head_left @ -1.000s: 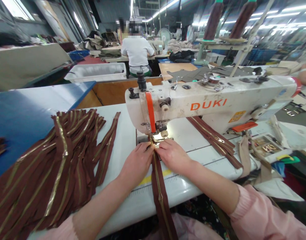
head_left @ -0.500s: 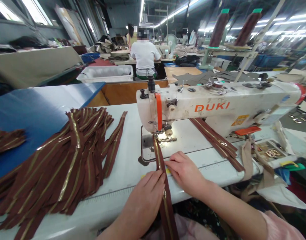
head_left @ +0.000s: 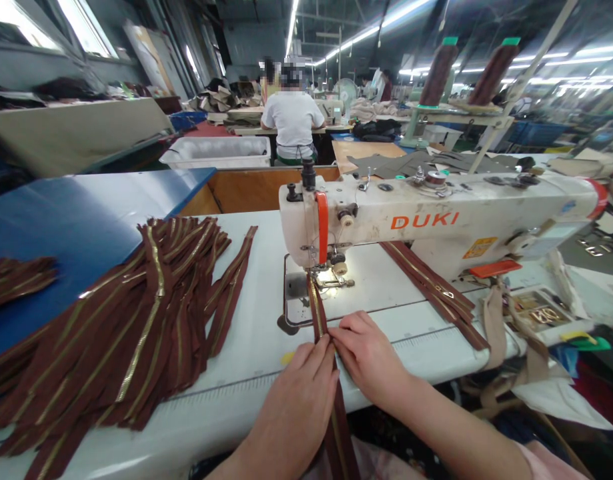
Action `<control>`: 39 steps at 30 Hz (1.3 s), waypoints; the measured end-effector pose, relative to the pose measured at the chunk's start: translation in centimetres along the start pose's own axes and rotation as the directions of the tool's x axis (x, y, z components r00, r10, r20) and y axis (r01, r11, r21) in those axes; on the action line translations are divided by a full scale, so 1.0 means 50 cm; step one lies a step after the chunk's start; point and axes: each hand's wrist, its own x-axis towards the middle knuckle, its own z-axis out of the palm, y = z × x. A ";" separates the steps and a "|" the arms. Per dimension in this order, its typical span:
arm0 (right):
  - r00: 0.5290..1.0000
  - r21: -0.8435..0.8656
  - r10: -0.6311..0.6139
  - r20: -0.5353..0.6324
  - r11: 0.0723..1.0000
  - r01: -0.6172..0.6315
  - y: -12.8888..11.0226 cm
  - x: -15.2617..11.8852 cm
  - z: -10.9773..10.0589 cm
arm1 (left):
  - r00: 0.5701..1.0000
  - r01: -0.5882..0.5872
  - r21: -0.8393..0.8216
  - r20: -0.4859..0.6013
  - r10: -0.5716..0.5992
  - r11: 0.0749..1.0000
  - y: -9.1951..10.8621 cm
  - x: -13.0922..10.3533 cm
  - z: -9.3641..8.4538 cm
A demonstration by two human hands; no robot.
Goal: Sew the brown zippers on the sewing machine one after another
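Note:
A brown zipper point(head_left: 317, 310) with gold teeth runs from under the presser foot of a white sewing machine point(head_left: 366, 210) toward my body and hangs past the table edge. My left hand point(head_left: 302, 397) lies over it, fingers closed on the tape in front of the machine. On the right edge of the same zipper, my right hand point(head_left: 369, 360) has its fingertips pinched, close against the left fingers. The slider is hidden under my left hand. The machine's lamp lights the needle area, where the far end of the zipper sits.
A large heap of brown zippers point(head_left: 151, 320) covers the table's left side. More zippers point(head_left: 431, 293) lie beneath the machine arm. Two thread cones point(head_left: 439, 73) stand behind. A small tray of metal parts point(head_left: 539, 310) is at right. A person in white point(head_left: 293, 120) sits ahead.
My right fingertips have come onto the zipper's edge from just beside it. My left hand now covers the slider that showed before. The whole view has shifted slightly.

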 end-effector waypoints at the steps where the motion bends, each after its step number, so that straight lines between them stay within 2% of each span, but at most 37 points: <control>1: 1.000 0.000 -0.002 0.002 1.000 0.002 -0.001 0.000 0.000 | 1.000 -0.004 -0.007 0.002 0.004 1.000 0.000 0.000 0.001; 8: 0.999 -0.059 -0.047 0.028 0.997 0.049 -0.003 0.000 0.000 | 0.997 0.027 -0.085 -0.070 -0.033 0.996 -0.003 -0.001 0.004; 18: 0.984 -0.237 -0.140 0.111 0.958 0.163 0.006 0.006 0.000 | 0.997 0.000 -0.158 -0.070 -0.011 0.987 -0.012 -0.004 -0.005; 22: 0.959 -0.326 -0.199 0.203 0.910 0.258 0.006 0.006 -0.008 | 0.987 -0.054 -0.263 -0.161 0.011 0.963 -0.035 -0.003 -0.003; 25: 0.941 -0.366 -0.228 0.251 0.877 0.310 0.002 0.010 -0.018 | 0.972 -0.026 -0.353 -0.228 -0.059 0.935 -0.070 0.008 0.002; 27: 0.932 -0.378 -0.242 0.270 0.864 0.334 -0.001 0.013 -0.023 | 0.975 -0.017 -0.342 -0.212 -0.060 0.939 -0.095 0.019 0.008; 31: 0.918 -0.382 -0.252 0.306 0.851 0.361 0.000 0.017 -0.031 | 0.992 -0.088 -0.272 -0.110 0.060 0.958 -0.128 0.033 0.022; 33: 0.919 -0.370 -0.249 0.305 0.859 0.355 0.007 0.015 -0.031 | 0.994 -0.090 -0.261 -0.083 0.071 0.961 -0.133 0.032 0.025; 39: 0.952 -0.298 -0.226 0.208 0.912 0.281 0.034 0.007 -0.033 | 0.994 -0.105 -0.255 -0.065 0.091 0.961 -0.129 0.027 0.024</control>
